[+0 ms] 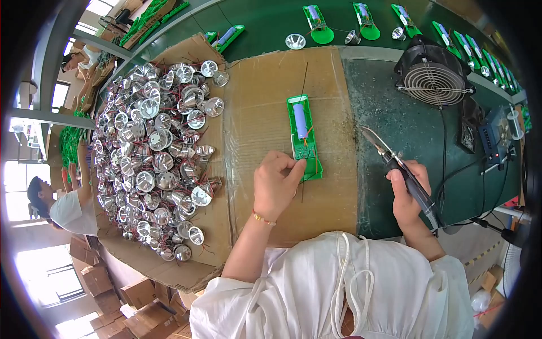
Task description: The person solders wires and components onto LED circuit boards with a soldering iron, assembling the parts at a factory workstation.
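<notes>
A long green plastic housing (pixel 314 169) lies on the cardboard sheet in front of me. In it sit a purple cylindrical battery (pixel 300 121) and, nearer me, a small green circuit board (pixel 305 152) with thin red and black wires. My left hand (pixel 276 183) is at the board's left side, thumb and forefinger pinched together; whatever is between them is too small or hidden. To the right, my right hand (pixel 409 192) grips the dark handle of a soldering iron (pixel 415 189). Its metal tip points up and left, apart from the housing.
A cardboard box (pixel 217 226) heaped with silver reflector cups (pixel 161 141) stands at left. Right of the cardboard sheet (pixel 259 85) are a black fan (pixel 435 85) and a blue soldering station (pixel 497 138) with cables. Green housings (pixel 322 34) line the far side. Co-workers (pixel 70 209) sit at left.
</notes>
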A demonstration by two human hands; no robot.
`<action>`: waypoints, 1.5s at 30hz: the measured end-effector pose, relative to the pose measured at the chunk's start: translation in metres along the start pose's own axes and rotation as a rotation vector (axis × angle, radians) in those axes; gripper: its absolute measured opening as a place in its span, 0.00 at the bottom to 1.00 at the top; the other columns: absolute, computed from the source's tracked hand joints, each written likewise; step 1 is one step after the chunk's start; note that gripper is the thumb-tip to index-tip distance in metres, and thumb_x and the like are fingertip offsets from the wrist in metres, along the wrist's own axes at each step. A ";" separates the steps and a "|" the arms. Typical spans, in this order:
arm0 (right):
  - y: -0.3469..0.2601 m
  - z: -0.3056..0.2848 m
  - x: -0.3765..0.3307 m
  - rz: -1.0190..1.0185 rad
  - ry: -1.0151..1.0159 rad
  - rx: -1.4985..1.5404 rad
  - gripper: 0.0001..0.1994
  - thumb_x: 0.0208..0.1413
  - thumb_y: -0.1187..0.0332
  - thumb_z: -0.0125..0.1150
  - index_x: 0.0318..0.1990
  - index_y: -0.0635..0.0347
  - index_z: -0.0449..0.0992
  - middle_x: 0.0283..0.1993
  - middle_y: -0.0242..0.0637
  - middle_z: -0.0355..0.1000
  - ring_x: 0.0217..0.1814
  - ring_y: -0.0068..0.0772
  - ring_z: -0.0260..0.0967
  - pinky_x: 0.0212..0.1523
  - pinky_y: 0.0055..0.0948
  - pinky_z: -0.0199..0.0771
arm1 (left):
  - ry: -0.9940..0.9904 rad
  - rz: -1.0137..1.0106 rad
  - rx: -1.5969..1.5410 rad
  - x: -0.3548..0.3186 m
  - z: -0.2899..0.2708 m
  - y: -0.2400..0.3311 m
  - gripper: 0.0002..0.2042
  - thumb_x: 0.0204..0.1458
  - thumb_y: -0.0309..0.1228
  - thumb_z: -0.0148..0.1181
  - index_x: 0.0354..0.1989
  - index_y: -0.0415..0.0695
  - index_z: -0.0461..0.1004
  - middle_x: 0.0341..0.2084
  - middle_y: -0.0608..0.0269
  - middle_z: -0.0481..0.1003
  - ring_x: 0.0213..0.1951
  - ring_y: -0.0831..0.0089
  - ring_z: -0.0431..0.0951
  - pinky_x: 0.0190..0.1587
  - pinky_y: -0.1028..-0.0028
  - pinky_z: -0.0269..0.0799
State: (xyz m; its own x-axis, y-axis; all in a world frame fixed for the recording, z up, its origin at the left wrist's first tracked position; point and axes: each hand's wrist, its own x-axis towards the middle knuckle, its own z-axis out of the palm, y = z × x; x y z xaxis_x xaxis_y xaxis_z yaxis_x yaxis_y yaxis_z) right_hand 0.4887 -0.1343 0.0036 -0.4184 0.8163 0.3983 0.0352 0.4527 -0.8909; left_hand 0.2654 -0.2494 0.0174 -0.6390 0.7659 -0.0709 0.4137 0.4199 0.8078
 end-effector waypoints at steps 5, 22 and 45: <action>-0.002 -0.002 -0.009 0.041 -0.014 0.119 0.09 0.50 0.77 0.57 0.38 0.66 0.66 0.31 0.38 0.67 0.27 0.19 0.60 0.27 0.18 0.61 | 0.223 0.372 0.192 -0.021 -0.005 0.017 0.08 0.38 0.28 0.64 0.28 0.42 0.75 0.29 0.62 0.71 0.33 0.66 0.73 0.37 0.69 0.67; -0.013 0.040 0.005 0.181 -0.163 0.177 0.08 0.46 0.73 0.63 0.30 0.66 0.70 0.22 0.32 0.70 0.21 0.15 0.64 0.21 0.17 0.64 | 0.053 -0.016 -0.158 -0.001 0.002 -0.002 0.06 0.44 0.27 0.61 0.22 0.37 0.73 0.24 0.56 0.71 0.25 0.67 0.72 0.30 0.72 0.68; -0.010 0.036 0.013 0.344 -0.058 0.332 0.08 0.50 0.74 0.59 0.34 0.66 0.67 0.24 0.37 0.71 0.25 0.20 0.68 0.27 0.19 0.69 | 0.031 -0.066 -0.056 0.004 0.002 -0.001 0.07 0.43 0.27 0.62 0.20 0.36 0.73 0.21 0.59 0.70 0.21 0.72 0.71 0.25 0.74 0.66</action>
State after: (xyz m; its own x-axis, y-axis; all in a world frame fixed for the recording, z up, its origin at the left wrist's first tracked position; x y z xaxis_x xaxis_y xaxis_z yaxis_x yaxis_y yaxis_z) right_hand 0.4503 -0.1411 0.0096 -0.4835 0.8730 0.0637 -0.1077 0.0129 -0.9941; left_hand 0.2632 -0.2458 0.0149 -0.6839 0.7216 -0.1078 0.3335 0.4406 0.8335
